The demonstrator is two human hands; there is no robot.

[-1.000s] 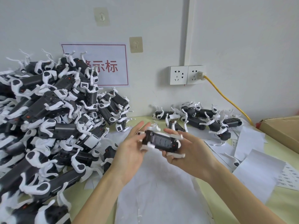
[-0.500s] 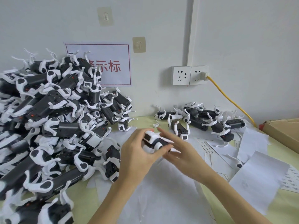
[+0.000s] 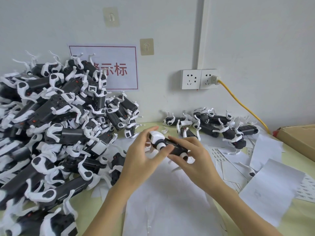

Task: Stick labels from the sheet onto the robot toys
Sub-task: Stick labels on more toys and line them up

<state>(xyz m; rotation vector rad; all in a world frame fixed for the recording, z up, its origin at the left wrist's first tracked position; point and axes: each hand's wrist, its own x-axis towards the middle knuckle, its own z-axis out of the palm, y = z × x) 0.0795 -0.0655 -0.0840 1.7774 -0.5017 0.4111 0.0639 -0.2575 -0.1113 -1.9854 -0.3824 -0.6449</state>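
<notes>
Toy in hand: one black-and-white robot toy [image 3: 167, 145] is held up over the white paper [image 3: 170, 198], between both hands, white head end toward the left hand.
Left hand: the left hand [image 3: 143, 159] grips the head end — thumb curled onto the toy's side, the other fingers [image 3: 150, 131] reaching up behind it.
Right hand: the right hand [image 3: 196, 160] wraps the rear of the toy, fingers curled over the black body and thumb underneath near a white wheel-like joint.
Big heap: a tall pile of robot toys [image 3: 56, 133] fills the left of the worktop [image 3: 303, 218] and leans against the wall, legs sticking out every way; it hides the lower left corner of the red-bordered sign [image 3: 109, 68].
Small group: a smaller group of toys [image 3: 213, 125] lies along the wall just beyond the hands.
Label sheets: loose sheets [image 3: 219, 153] printed with small marks lie to the right of the hands, partly buried under blank white sheets [image 3: 271, 189]; another printed sheet [image 3: 305, 189] peeks out at the far right edge. I cannot tell whether a label is already on the held toy.
Right edge: a cardboard box [image 3: 300, 137] sits at the worktop's far right.
Wall: a double socket [image 3: 199, 79] with a yellow cable [image 3: 243, 106] running down behind the small group, and two stick-on hooks [image 3: 146, 46] above the sign.
</notes>
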